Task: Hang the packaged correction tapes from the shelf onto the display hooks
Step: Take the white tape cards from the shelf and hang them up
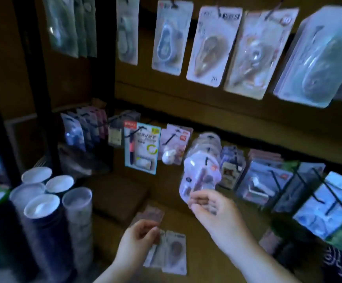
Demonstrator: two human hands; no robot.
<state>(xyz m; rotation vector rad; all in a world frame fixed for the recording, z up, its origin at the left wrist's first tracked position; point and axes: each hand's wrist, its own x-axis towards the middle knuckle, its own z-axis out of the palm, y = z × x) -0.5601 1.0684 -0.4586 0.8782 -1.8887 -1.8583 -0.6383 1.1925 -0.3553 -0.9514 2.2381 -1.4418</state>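
Lilac blister pack [200, 174], pinched above right hand [213, 209]

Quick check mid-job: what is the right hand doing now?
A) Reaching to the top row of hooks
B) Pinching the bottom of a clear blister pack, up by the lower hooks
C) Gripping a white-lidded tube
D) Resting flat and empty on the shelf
B: the right hand pinches the lower edge of the clear blister pack, which is raised in front of the stack of similar packs in the lower row.
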